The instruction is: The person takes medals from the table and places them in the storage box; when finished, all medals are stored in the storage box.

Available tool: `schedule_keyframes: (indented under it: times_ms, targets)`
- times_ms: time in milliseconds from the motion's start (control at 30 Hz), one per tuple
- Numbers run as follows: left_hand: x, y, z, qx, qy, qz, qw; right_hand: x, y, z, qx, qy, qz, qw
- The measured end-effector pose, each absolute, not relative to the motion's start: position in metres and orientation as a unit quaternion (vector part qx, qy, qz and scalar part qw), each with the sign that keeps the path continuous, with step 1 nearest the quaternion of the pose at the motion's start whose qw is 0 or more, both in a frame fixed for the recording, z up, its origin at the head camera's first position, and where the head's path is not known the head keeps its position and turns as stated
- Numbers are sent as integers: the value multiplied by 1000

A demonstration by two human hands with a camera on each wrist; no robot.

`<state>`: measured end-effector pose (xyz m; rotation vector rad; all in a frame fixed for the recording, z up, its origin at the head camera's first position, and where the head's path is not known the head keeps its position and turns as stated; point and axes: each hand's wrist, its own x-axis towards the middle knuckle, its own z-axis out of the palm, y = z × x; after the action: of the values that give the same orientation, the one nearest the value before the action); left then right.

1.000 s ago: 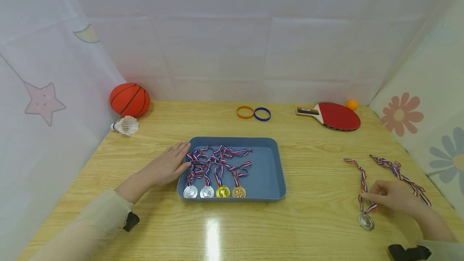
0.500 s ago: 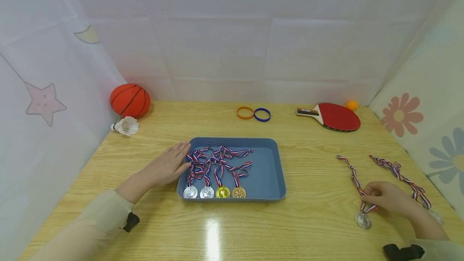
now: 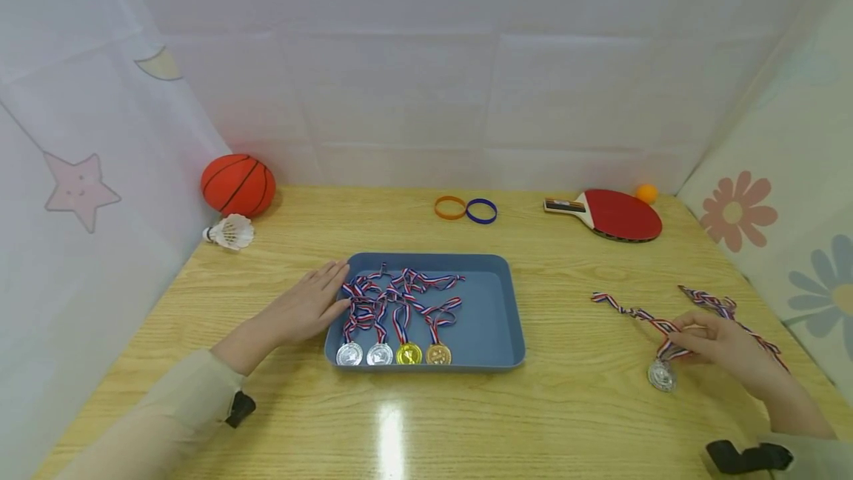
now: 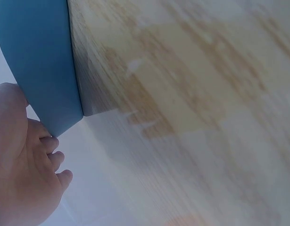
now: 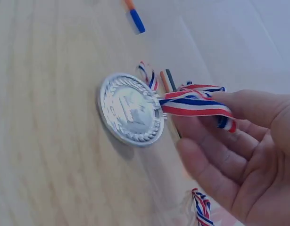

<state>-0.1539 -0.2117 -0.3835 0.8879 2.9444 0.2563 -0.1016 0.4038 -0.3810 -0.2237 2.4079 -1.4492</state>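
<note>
My right hand (image 3: 723, 350) pinches the red, white and blue ribbon (image 5: 194, 104) of a silver medal (image 3: 662, 375) between thumb and fingers. In the right wrist view the disc (image 5: 130, 109) faces the camera, and the ribbon's tail trails toward the tray in the head view. With straight fingers my left hand (image 3: 303, 307) rests on the left rim of a blue tray (image 3: 489, 321). Along the tray's near side lie two silver medals (image 3: 380, 354), a gold medal (image 3: 409, 353) and a bronze medal (image 3: 438, 354), their ribbons bunched behind them.
Another striped ribbon (image 3: 708, 301) lies right of my right hand, partly hidden by it. At the back stand a basketball (image 3: 238, 185), a shuttlecock (image 3: 230, 231), orange (image 3: 450, 207) and blue wristbands (image 3: 481, 211), a table tennis bat (image 3: 623, 215) and an orange ball (image 3: 646, 193).
My right hand has raised the ribbon and shifted the silver medal slightly left and away from me; the ribbon's tail has swung left. The left hand stays on the tray.
</note>
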Motion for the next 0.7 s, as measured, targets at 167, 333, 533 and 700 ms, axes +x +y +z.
schedule_keyframes:
  times_ms: [167,333,533,700]
  targets:
    - [-154,-211,-383,287,954,86,25,-108,399,-374,-82,828,-545,104]
    - [-153,-212,-383,287,954,86,23,-117,393,-367,-104,792,-599,51]
    - [-153,-212,-383,288,954,83,24,-128,379,-353,-137,725,-674,28]
    - [-154,-212,-384,286,954,83,26,-135,361,-340,-139,693,-708,8]
